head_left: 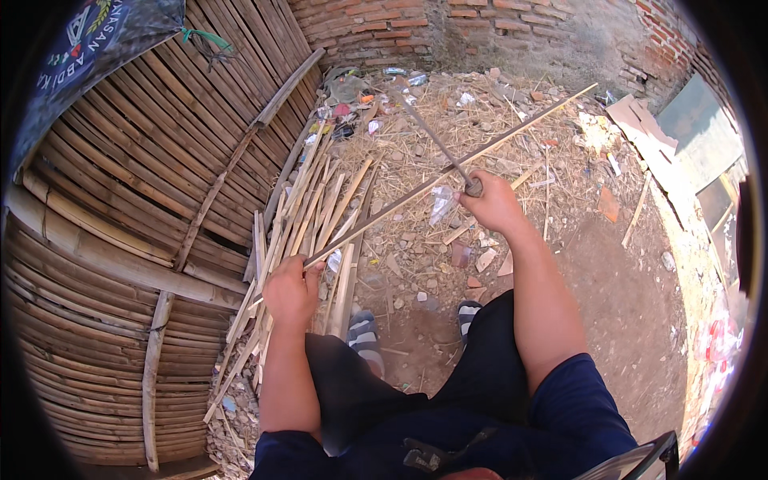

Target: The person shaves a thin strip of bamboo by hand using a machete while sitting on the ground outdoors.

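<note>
My left hand is closed around the near end of a long, thin bamboo strip. The strip slants up and away to the right, dark along one edge and pale along the other. In my right hand is a long, narrow-bladed knife, gripped at its handle. Its blade points away and to the left, crossing the strip a little ahead of the right hand. Whether blade and strip touch there I cannot tell. My right fingers hide most of the handle.
Split bamboo strips lie in a loose pile left of my feet. A bamboo slat wall stands along the left, a brick wall at the back. Rubble, shavings and litter cover the ground ahead. Boards lean at the far right.
</note>
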The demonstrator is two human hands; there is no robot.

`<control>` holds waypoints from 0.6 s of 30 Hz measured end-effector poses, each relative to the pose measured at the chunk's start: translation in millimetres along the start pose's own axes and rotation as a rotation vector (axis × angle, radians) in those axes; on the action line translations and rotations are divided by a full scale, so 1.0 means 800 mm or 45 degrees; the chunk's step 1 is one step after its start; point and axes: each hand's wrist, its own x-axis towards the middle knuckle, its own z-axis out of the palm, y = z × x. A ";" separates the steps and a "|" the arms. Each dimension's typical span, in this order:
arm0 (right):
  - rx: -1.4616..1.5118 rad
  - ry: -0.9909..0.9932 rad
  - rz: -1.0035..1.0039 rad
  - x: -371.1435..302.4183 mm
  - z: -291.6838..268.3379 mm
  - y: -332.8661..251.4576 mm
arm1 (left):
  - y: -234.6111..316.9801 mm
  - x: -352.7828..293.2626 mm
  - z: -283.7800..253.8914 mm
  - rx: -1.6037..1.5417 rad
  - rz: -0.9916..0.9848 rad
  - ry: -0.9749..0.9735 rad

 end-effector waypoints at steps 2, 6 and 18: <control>0.105 0.091 0.179 0.006 -0.006 0.011 | -0.001 0.000 -0.003 0.010 0.009 -0.010; -0.029 -0.083 -0.038 -0.011 0.019 0.000 | 0.008 0.002 0.006 0.015 0.009 -0.009; 0.126 -0.099 0.046 -0.006 -0.010 -0.026 | 0.005 0.002 0.003 -0.034 -0.107 -0.004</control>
